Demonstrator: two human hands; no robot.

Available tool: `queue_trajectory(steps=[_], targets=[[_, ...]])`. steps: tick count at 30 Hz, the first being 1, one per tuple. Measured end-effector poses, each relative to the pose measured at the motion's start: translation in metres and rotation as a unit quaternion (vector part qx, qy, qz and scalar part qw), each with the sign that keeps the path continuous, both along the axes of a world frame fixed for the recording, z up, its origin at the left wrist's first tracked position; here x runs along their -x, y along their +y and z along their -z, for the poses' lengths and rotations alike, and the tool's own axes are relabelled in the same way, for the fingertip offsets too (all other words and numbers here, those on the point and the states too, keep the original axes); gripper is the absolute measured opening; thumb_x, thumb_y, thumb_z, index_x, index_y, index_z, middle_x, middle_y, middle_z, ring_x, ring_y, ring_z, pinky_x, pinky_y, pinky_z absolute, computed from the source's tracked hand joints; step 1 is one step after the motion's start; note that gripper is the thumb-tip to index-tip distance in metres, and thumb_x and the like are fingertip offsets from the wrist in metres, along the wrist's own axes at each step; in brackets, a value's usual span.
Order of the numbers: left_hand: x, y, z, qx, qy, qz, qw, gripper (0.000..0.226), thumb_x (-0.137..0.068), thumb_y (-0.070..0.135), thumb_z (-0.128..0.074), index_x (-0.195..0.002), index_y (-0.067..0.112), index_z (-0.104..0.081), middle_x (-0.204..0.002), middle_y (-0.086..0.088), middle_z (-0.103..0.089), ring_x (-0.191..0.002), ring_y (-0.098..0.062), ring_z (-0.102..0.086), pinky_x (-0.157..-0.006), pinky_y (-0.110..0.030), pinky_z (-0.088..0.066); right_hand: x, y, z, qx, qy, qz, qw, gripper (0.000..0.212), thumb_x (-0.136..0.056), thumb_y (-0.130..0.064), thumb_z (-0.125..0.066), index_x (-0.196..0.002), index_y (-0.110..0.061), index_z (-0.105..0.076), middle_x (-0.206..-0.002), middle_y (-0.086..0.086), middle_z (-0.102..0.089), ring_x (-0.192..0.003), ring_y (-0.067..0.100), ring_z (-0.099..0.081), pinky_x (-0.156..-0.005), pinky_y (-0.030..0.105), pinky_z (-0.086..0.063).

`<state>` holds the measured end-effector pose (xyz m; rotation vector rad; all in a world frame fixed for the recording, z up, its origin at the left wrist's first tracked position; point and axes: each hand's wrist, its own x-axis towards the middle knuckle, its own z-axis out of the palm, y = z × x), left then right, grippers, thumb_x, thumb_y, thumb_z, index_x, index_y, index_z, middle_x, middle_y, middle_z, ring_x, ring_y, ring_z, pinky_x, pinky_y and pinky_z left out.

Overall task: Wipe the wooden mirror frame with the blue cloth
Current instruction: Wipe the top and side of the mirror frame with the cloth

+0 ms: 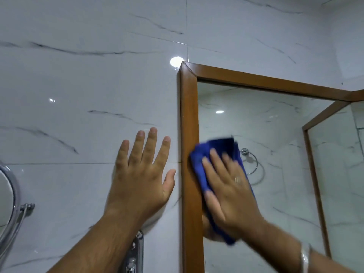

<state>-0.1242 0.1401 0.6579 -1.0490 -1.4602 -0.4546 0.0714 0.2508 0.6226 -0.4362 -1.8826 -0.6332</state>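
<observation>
The right hand (228,186) has its fingers (214,160) spread out flat. They press on a blue cloth (199,164) and do not curl around it. The cloth is soft and bunched up, with a fuzzy look. It sits under the palm, partly on the frame (190,119) and partly on the mirror (256,119). One finger wears a thin ring (237,179). A shiny bracelet (305,259) goes around the wrist. This hand looks a bit blurry.

The left hand (141,174) is wide open too. Its fingers point up and are spread apart. The palm lies flat on the wall (78,85), just beside the frame. The thumb tip is very near the wood, but I cannot tell if it touches.

The frame is smooth brown wood with straight, flat bars. The bars meet in a slanted joint at the top corner. The mirror glass inside is shiny. It shows white tiles and a round metal ring (251,161) on the wall.

The wall is glossy white tile with thin gray lines like marble. Bright spots of light shine on it.

At the left edge is part of a round chrome mirror (9,194) on a metal arm. A shiny metal piece (136,253) shows low down, between the two arms.
</observation>
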Motion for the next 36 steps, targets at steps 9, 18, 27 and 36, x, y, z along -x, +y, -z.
queue_trajectory(steps=[9, 18, 27, 36], targets=[[0.000, 0.000, 0.001, -0.011, -0.001, 0.011, 1.000, 0.077, -0.095, 0.059, -0.026, -0.160, 0.018, -0.032, -0.168, -0.018, -0.023, -0.154, -0.042, -0.025, -0.122, -0.064, -0.025, 0.031, -0.005, -0.169, 0.007, 0.145, -0.017, 0.989, 0.059, -0.096, -0.045, -0.026, -0.152, -0.033, -0.011, -0.163, -0.002, -0.002, -0.149, 0.022, 0.003, -0.120, 0.049, -0.003], [0.004, 0.003, 0.003, -0.023, 0.007, 0.008, 1.000, 0.079, -0.095, 0.056, -0.031, -0.163, 0.015, -0.024, -0.170, -0.018, -0.017, -0.156, -0.039, -0.020, -0.123, -0.062, -0.021, 0.042, -0.015, 0.090, 0.032, 0.078, 0.085, 0.993, 0.051, -0.096, -0.039, -0.027, -0.139, -0.013, -0.036, -0.157, 0.015, -0.025, -0.142, 0.030, -0.031, -0.109, 0.047, -0.022], [0.000, 0.000, 0.004, -0.016, 0.000, 0.002, 1.000, 0.077, -0.095, 0.055, -0.031, -0.161, 0.016, -0.031, -0.169, -0.019, -0.020, -0.155, -0.039, -0.023, -0.123, -0.061, -0.022, 0.026, -0.015, -0.015, 0.003, 0.060, -0.035, 0.998, 0.074, -0.089, -0.053, -0.034, -0.153, -0.030, -0.004, -0.163, -0.008, 0.001, -0.149, 0.017, 0.003, -0.120, 0.039, -0.002], [-0.001, -0.002, 0.004, -0.013, -0.006, 0.004, 1.000, 0.076, -0.097, 0.058, -0.024, -0.162, 0.018, -0.026, -0.170, -0.018, -0.017, -0.156, -0.039, -0.020, -0.124, -0.060, -0.019, 0.031, -0.004, -0.152, -0.013, 0.113, -0.027, 0.993, 0.065, -0.095, -0.042, -0.029, -0.153, -0.025, -0.007, -0.163, 0.002, -0.003, -0.149, 0.023, 0.000, -0.121, 0.044, -0.002]])
